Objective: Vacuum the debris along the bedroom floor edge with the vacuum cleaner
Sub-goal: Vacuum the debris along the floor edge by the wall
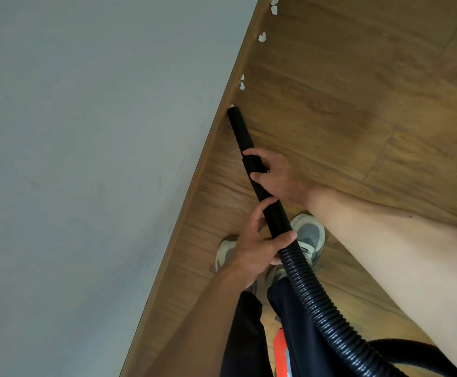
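The right hand (276, 175) grips the black vacuum hose (300, 276) where its ribbed part meets the smooth nozzle (239, 129), fingers curled around it. The left hand (254, 246) is wrapped round the ribbed hose further back from the skirting board (198, 186), thumb on top.

The nozzle slants down to the foot of the skirting board, and its tip touches or nearly touches a white scrap there (mostly hidden by the tip). More white paper scraps (241, 83) lie along the same skirting board beyond the tip, some touching it and some just beside it.

The hose loops back away from the skirting board, past the person's dark trousers (245, 336) and grey shoes (309, 235), towards the orange vacuum body (281, 355). Above the skirting board rises a grey wall (86, 159); the wooden floor (358, 104) spreads out from its base.
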{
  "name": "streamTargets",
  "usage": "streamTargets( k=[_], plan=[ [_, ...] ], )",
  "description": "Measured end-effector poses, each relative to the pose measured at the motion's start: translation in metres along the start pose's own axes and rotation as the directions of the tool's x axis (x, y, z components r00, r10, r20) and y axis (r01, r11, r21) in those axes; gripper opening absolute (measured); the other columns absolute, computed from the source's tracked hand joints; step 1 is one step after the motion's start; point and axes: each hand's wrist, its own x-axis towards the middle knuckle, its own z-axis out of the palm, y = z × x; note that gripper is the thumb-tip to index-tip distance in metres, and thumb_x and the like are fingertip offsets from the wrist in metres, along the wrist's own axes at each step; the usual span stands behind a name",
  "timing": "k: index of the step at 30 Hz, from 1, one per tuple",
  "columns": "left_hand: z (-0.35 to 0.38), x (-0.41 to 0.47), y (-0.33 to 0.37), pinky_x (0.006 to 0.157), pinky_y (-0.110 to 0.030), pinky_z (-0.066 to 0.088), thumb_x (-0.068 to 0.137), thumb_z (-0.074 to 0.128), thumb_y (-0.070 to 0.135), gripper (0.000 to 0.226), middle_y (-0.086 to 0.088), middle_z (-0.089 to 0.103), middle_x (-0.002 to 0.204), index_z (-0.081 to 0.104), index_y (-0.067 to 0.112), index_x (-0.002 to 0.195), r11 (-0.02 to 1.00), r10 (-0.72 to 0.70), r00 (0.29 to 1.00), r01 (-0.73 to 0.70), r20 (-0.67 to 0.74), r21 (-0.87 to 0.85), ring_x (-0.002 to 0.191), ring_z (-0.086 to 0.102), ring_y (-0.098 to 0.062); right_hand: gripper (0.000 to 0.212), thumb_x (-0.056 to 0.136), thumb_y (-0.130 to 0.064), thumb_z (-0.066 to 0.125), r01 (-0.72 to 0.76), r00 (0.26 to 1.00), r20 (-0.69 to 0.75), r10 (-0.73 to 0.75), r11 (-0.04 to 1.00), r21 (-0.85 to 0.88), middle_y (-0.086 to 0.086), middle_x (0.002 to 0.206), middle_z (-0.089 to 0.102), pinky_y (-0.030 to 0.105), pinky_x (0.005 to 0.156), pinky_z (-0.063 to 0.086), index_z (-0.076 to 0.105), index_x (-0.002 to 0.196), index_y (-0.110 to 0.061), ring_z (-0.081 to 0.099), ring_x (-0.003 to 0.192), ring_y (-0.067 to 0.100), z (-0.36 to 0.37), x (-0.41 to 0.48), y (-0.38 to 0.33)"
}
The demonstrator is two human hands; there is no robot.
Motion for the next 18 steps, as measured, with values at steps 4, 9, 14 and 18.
streamTargets(
  k=[4,9,14,18],
  plan=[
    [0.008,0.008,0.002,0.068,-0.026,0.061,0.089,0.074,0.006,0.068,0.003,0.052,0.135,0.048,0.047,0.137,1.000,0.005,1.000,-0.005,-0.006,-0.005,0.117,0.061,-0.018,0.051,0.095,-0.005,0.054,-0.013,1.000,0.011,0.013,1.000,-0.007,-0.002,0.108,0.060,0.020,0.067,0.051,0.053,0.133,-0.038,0.061,0.085,0.010,-0.006,0.007,0.003],
    [0.008,0.014,-0.001,0.069,-0.027,0.061,0.089,0.074,0.008,0.069,0.002,0.051,0.137,0.047,0.048,0.137,1.000,0.001,1.000,-0.001,-0.002,-0.002,0.118,0.060,-0.017,0.051,0.094,-0.007,0.052,-0.038,0.999,0.006,0.038,0.998,-0.048,-0.005,0.102,0.059,0.018,0.064,0.046,0.053,0.134,-0.038,0.058,0.081,0.006,-0.007,0.011,0.005],
    [0.010,0.014,0.003,0.071,-0.030,0.062,0.088,0.074,0.006,0.069,0.003,0.050,0.139,0.048,0.049,0.136,1.000,0.001,1.000,-0.001,0.004,-0.010,0.118,0.059,-0.014,0.054,0.092,-0.008,0.049,-0.059,0.998,0.010,0.060,0.996,-0.070,-0.003,0.105,0.058,0.023,0.069,0.048,0.053,0.136,-0.038,0.057,0.082,0.007,-0.009,0.012,0.000],
    [0.014,0.012,0.006,0.073,-0.032,0.062,0.088,0.075,0.006,0.070,0.007,0.051,0.134,0.048,0.049,0.136,1.000,0.003,1.000,-0.003,0.011,0.004,0.115,0.059,-0.010,0.056,0.090,-0.008,0.049,-0.087,0.996,0.013,0.088,0.994,-0.074,-0.002,0.110,0.059,0.023,0.068,0.048,0.053,0.136,-0.039,0.058,0.084,0.010,-0.014,0.011,-0.003]
  ],
)
